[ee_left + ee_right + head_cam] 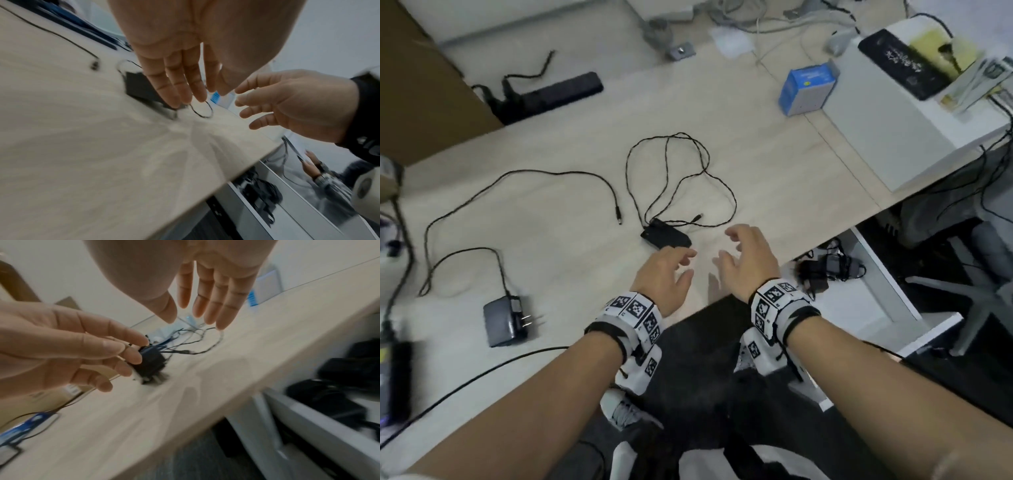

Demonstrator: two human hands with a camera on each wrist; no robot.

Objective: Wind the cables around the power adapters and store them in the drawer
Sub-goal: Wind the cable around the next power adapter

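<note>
Bench [571,219] cluttered; our left hand [661,277] and right hand [748,260], fingers loose, empty, should pin adapter [666,235] before winding cable [681,178].

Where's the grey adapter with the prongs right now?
In the head view the grey adapter lies on the desk at lower left, left of the left hand, cable unwound.

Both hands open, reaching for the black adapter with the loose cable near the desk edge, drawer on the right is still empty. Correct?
Not quite: the drawer is not empty. The head view shows wound black adapters already lying in it, and the right wrist view shows them too. The rest holds: left hand and right hand are open, reaching for the black adapter with its loose cable.
</note>
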